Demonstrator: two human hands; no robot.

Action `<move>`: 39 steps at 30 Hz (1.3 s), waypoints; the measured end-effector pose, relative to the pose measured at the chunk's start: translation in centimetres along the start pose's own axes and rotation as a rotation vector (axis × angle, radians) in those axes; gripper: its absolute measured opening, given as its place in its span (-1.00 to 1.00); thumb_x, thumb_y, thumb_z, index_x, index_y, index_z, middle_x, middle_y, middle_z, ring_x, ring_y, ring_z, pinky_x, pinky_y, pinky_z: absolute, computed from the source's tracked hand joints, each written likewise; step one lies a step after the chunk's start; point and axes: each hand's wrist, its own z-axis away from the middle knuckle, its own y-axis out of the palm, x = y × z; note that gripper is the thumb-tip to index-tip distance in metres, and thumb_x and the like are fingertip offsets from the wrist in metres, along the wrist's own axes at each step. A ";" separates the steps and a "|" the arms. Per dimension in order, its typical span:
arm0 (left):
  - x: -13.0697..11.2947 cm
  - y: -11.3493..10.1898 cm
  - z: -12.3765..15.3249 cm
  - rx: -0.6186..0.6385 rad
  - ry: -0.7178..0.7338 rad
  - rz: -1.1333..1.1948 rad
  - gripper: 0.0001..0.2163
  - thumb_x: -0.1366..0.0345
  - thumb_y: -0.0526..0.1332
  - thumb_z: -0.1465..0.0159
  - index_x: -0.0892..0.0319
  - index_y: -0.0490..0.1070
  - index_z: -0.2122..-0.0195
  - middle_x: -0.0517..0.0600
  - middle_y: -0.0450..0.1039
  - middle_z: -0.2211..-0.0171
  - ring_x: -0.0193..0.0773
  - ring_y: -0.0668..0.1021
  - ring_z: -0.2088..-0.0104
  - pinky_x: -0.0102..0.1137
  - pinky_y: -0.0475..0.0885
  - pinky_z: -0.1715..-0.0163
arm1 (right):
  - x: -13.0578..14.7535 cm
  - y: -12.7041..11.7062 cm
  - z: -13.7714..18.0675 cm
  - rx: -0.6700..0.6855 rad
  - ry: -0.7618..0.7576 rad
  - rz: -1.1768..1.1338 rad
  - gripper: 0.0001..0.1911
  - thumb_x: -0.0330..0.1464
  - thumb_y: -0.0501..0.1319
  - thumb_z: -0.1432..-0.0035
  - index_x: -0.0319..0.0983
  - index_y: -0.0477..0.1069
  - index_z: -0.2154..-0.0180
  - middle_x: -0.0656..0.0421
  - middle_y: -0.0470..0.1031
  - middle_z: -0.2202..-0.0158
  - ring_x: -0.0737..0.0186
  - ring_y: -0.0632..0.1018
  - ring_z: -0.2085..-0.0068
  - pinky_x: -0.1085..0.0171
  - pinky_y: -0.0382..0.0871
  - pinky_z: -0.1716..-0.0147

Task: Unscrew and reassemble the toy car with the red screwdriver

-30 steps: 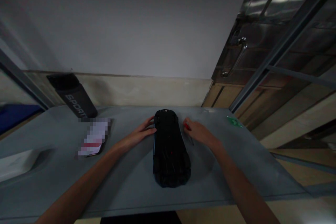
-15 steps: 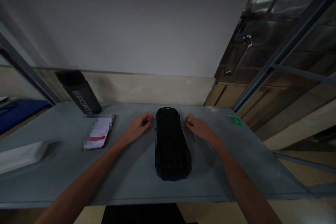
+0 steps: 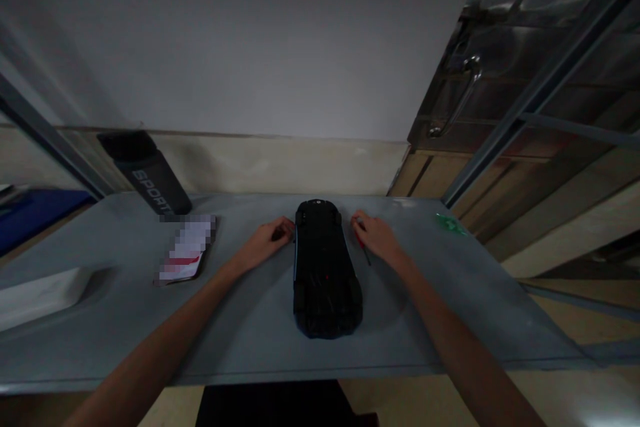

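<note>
A black toy car [image 3: 324,273] lies upside down along the middle of the grey table [image 3: 450,307], its underside facing up. My left hand [image 3: 265,243] rests on the table at the car's far left corner, fingers curled with the tips close to the car; I cannot see anything in them. My right hand [image 3: 375,237] lies at the car's far right corner and is closed on a thin screwdriver with a red handle [image 3: 361,245], whose dark shaft points toward me beside the car.
A dark bottle with white lettering [image 3: 150,180] stands at the back left, a small white and red packet [image 3: 184,257] in front of it. A white box [image 3: 40,293] lies at the left edge, a green scrap [image 3: 450,223] at the far right. A metal door [image 3: 500,80] stands behind.
My left hand has drawn back from the car's side and curled its fingers. The right hand keeps the screwdriver and has shifted slightly toward the car's far end.
</note>
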 end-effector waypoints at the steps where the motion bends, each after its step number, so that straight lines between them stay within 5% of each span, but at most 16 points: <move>1: 0.0 0.0 0.0 0.000 -0.002 0.000 -0.81 0.17 0.16 -0.42 0.14 0.48 0.12 -0.02 0.60 0.29 -0.19 0.59 0.30 -0.29 0.52 0.16 | 0.0 0.0 0.0 0.001 -0.004 -0.001 -0.71 -0.30 0.05 -0.57 -0.16 0.52 -0.07 0.04 0.74 0.11 0.06 0.71 0.12 0.25 0.39 0.17; 39: 0.0 0.0 0.0 0.011 -0.008 0.009 -0.82 0.20 0.16 -0.41 0.17 0.48 0.12 -0.03 0.57 0.32 -0.21 0.54 0.33 -0.30 0.49 0.17 | 0.0 -0.2 0.2 0.034 -0.019 0.013 -0.74 -0.31 0.06 -0.56 -0.14 0.48 -0.09 0.08 0.73 0.10 0.08 0.71 0.09 0.25 0.41 0.15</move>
